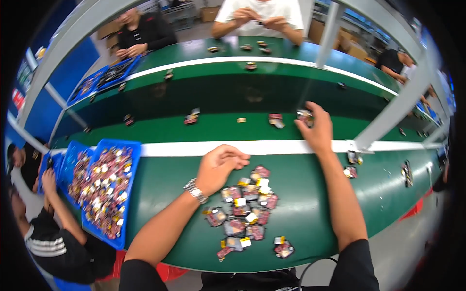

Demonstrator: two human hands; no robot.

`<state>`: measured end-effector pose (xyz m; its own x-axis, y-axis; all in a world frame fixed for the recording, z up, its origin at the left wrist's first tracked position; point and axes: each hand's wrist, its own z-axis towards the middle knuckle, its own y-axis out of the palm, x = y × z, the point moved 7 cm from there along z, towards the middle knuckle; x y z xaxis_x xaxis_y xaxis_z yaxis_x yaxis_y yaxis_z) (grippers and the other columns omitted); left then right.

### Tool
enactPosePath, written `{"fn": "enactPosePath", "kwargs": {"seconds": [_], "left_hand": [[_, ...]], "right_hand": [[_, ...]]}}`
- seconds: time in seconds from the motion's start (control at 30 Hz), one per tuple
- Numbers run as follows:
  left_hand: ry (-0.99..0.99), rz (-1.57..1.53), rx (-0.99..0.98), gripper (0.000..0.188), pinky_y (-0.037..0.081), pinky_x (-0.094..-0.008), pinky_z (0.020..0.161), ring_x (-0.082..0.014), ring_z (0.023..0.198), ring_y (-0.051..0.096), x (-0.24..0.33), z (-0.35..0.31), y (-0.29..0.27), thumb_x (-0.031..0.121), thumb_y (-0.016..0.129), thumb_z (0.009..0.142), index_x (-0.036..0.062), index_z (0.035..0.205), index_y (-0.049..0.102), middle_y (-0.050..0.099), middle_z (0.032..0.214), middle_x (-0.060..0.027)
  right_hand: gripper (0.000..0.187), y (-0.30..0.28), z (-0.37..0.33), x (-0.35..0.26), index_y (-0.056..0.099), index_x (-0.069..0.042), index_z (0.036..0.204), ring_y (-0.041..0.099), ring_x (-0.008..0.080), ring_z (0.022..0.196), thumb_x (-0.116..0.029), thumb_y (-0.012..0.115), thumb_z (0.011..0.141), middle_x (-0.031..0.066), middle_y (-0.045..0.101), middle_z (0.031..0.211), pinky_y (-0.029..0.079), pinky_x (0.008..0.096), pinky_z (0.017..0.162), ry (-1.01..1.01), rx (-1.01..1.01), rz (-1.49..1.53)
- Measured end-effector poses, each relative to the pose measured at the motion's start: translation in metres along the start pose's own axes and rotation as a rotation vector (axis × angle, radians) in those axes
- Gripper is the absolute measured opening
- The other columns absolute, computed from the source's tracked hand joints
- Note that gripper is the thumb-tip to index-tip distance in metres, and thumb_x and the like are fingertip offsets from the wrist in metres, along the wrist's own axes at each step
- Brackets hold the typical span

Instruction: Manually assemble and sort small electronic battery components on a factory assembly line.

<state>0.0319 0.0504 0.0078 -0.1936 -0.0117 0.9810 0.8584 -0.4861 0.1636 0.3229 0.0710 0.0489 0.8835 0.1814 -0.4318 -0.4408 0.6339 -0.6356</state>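
On the green work surface lies a loose cluster of small circuit-board parts (235, 226), dark red and grey with black edges, white patches and yellow tabs. My left hand (218, 169), with a metal watch on its wrist, hovers at the cluster's far left edge. Its fingers are curled together, and the palm side is hidden. Further away, over the belt (221, 125), my right hand (318, 130) has thumb and fingers around a small circuit-board part (305, 116). A single circuit-board part (284, 248) sits apart, near the table's front edge.
Blue trays (133, 194) heaped with similar parts stand at the left. A white rail (174, 148) separates table and belt, which carries scattered parts (275, 121). Grey posts (398, 106) rise at the right. People sit across; a co-worker's hand (48, 180) is by the trays.
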Motion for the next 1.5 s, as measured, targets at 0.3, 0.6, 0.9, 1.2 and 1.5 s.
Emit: {"fn": "enactPosePath", "kwargs": {"seconds": [0.3,0.6,0.9,1.2,1.5], "left_hand": [[-0.012,-0.023,0.065,0.024,0.053,-0.0318,0.082,-0.0225,0.095,0.065,0.0,0.001,-0.008,0.015,0.049,0.098,-0.0023,0.113,0.054,0.063,0.112,-0.0186],[-0.168,-0.205,-0.24,0.039,0.05,-0.0243,0.065,-0.013,0.078,0.062,-0.006,0.0,0.009,0.029,0.042,0.103,-0.0032,0.12,0.057,0.064,0.095,-0.0083],[-0.074,-0.344,-0.065,0.029,0.056,-0.0331,0.077,-0.0207,0.09,0.064,0.003,0.001,-0.001,0.005,0.045,0.097,-0.0011,0.125,0.048,0.061,0.11,-0.0153],[-0.184,-0.366,-0.137,0.038,0.056,-0.0403,0.091,-0.0232,0.11,0.061,0.003,0.001,0.012,0.0,0.048,0.093,0.0032,0.13,0.041,0.056,0.121,-0.0128],[-0.119,-0.331,-0.129,0.039,0.053,-0.039,0.095,-0.0201,0.112,0.058,0.0,0.002,0.007,0.001,0.052,0.092,0.0032,0.129,0.042,0.053,0.125,-0.0114]], "right_hand": [[0.054,-0.008,0.0,-0.077,0.056,-0.007,0.122,0.06,0.0219,0.103,-0.002,0.069,0.071,0.0084,0.064,0.116,0.049,0.0337,0.091,-0.077,-0.211,0.539],[0.037,-0.001,-0.047,-0.167,0.06,-0.007,0.11,0.058,0.0299,0.102,0.001,0.068,0.074,0.0116,0.057,0.117,0.05,0.0372,0.086,-0.442,-0.515,0.629],[0.023,0.007,-0.056,-0.159,0.062,-0.003,0.092,0.061,0.0243,0.083,-0.003,0.076,0.073,0.0083,0.06,0.093,0.054,0.0331,0.068,-0.258,-0.151,0.536],[0.021,0.008,-0.061,-0.165,0.063,-0.006,0.085,0.059,0.0243,0.081,0.001,0.071,0.067,0.0061,0.058,0.087,0.051,0.0336,0.066,-0.531,-0.116,0.383],[0.016,0.013,-0.061,-0.162,0.065,-0.006,0.084,0.057,0.0269,0.09,-0.003,0.072,0.07,0.0068,0.058,0.096,0.049,0.0364,0.073,-0.425,-0.261,0.397]]}}
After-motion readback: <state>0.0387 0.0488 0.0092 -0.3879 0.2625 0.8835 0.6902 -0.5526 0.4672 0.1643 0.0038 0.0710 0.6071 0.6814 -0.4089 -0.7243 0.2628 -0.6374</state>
